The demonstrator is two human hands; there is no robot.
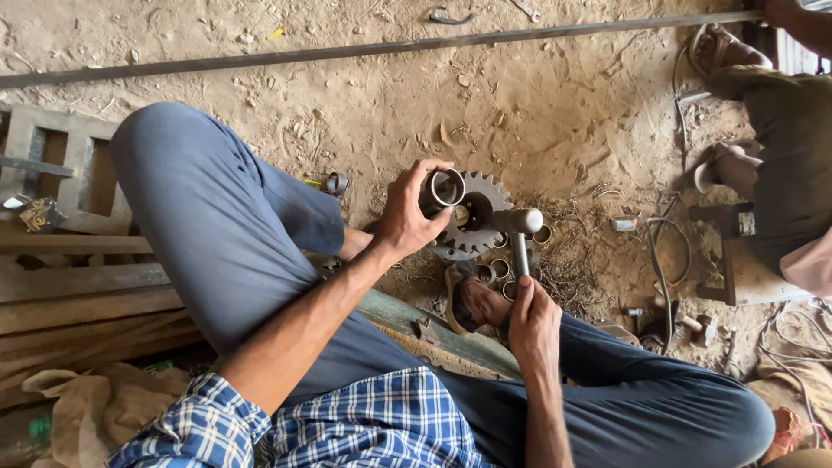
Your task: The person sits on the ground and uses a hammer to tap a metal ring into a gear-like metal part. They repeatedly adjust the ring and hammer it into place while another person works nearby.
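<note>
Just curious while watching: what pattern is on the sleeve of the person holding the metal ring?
Blue and white checked shirt sleeve, in the head view.

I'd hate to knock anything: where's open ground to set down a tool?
Bare dirt lies between the long bar and the gear. It is crowded around the gear, with rings and scrap, and right toward the wires.

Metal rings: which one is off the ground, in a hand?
The large ring gripped in the left hand, held over the gear. The smaller rings lie on the dirt beside the hammer in the right hand.
</note>
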